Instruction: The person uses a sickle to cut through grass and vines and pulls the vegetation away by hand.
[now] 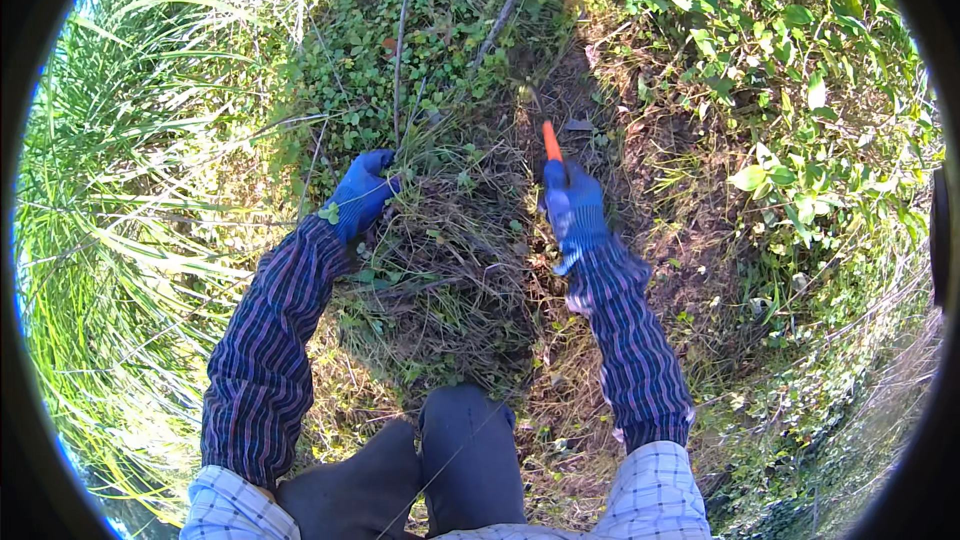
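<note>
My right hand point(574, 202), in a blue glove, grips a tool by its orange handle point(552, 141). A thin dark part, blurred, reaches up from the handle over brown soil; its shape cannot be made out. My left hand point(363, 191), also in a blue glove, rests at the left edge of a heap of cut grass and weeds point(457, 262). Its fingers curl at some green stems and their tips are partly hidden, so I cannot tell whether it holds any. The heap lies between both hands, just in front of my knees.
Long grass point(112, 240) stands at the left. Low leafy weeds point(352, 67) cover the ground ahead, with a thick dry stick point(510, 7) and thinner stems among them. A leafy bush point(780, 172) grows at the right, beside a strip of brown soil point(675, 225).
</note>
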`<move>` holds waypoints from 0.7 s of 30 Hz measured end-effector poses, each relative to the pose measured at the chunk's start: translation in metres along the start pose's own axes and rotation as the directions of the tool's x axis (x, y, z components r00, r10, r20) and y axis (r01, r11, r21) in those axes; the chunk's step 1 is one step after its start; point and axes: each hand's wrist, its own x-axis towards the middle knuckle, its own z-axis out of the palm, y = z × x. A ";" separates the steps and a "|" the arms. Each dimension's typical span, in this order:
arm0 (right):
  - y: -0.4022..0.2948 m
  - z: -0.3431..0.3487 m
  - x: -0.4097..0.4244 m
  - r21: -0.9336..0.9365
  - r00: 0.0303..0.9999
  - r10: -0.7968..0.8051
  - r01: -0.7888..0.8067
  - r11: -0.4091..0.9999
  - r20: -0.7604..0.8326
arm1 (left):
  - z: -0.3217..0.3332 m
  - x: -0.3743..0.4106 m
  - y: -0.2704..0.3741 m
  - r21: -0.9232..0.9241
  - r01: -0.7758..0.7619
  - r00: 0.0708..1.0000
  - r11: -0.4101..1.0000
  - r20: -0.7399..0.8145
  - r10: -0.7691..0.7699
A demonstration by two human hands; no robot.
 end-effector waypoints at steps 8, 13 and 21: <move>0.065 -0.052 -0.263 0.507 0.938 0.218 -0.331 0.796 0.270 | -0.006 -0.013 0.006 0.036 -0.009 1.000 0.999 0.029 0.008; 0.027 -0.059 -0.211 0.549 0.940 0.257 -0.339 0.764 0.223 | -0.012 -0.022 -0.009 0.002 0.005 1.000 1.000 -0.017 -0.005; 0.010 0.017 -0.104 0.397 0.975 0.142 -0.199 0.896 0.168 | -0.061 -0.045 -0.102 -0.140 0.181 0.982 0.973 -0.022 -0.186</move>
